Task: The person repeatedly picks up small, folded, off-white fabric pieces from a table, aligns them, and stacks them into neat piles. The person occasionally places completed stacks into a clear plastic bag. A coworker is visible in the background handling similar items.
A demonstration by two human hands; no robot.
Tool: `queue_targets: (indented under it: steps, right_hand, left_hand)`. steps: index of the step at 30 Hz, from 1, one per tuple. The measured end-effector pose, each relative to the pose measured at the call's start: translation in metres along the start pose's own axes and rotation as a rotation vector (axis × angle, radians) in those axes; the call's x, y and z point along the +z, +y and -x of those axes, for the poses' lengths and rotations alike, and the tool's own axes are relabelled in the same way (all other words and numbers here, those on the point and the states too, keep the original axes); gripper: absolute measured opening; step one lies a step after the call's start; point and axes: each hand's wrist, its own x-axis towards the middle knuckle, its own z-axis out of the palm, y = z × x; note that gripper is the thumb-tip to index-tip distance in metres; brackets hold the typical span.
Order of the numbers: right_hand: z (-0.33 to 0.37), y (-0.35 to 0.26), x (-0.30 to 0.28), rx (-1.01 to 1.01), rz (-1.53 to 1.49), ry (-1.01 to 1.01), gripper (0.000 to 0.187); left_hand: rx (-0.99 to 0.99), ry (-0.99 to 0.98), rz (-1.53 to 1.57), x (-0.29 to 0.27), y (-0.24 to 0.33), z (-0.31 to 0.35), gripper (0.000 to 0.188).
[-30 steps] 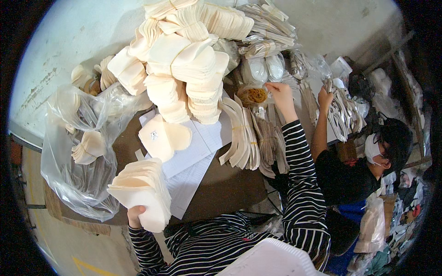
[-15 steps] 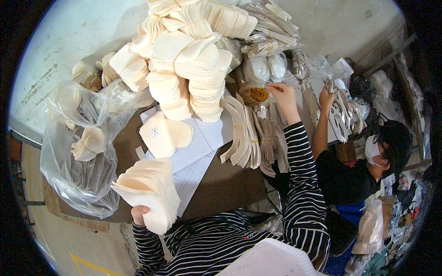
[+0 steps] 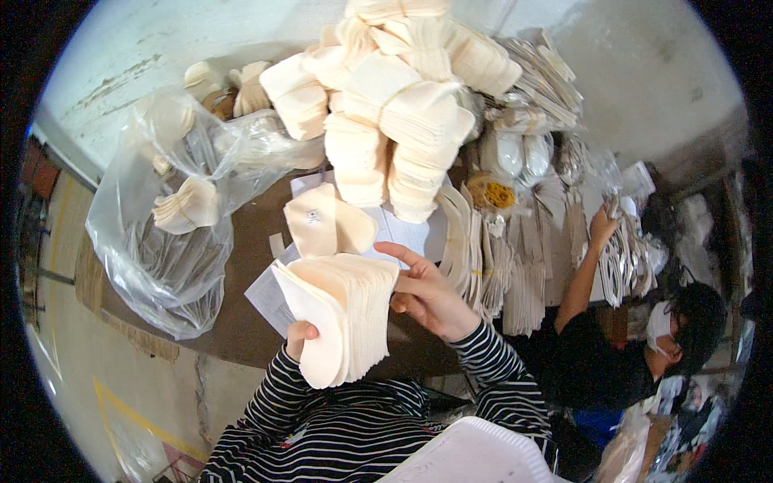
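My left hand (image 3: 299, 336) grips a thick stack of cream, rounded flat pads (image 3: 366, 322) at its lower left edge, holding it tilted over the near table side. My right hand (image 3: 431, 294) is at the stack's right side, index finger stretched out and the others bent and apart; whether a thin band hangs on them is too small to tell. Just beyond lie loose cream pads (image 3: 318, 221) with a small dark printed mark, on paper sheets (image 3: 270, 294). A tall pile of banded pad bundles (image 3: 403, 105) rises behind. The round tub of yellow rubber bands (image 3: 491, 191) stands to the right.
A clear plastic bag (image 3: 161, 274) with pads inside lies at the left of the brown table (image 3: 254, 217). Bundles of grey-beige strips (image 3: 523, 274) line the right. A masked co-worker (image 3: 636, 346) there reaches into more strips.
My right hand has come back from the rubber band tub to the stack's right side. My left hand has brought the stack toward the middle. The view has shifted.
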Motion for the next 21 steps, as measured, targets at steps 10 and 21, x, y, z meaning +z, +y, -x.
queue_targets:
  steps: [10, 21]
  right_hand:
    - [-0.004, 0.058, -0.013, -0.192, -0.104, -0.175, 0.12]
    - [-0.015, -0.008, -0.009, -0.155, 1.13, -0.89, 0.105]
  left_hand:
    - [0.055, -0.038, 0.249, -0.027, -0.011, 0.005, 0.082]
    - [-0.627, -0.406, -0.643, 0.005, -0.028, -0.004, 0.098]
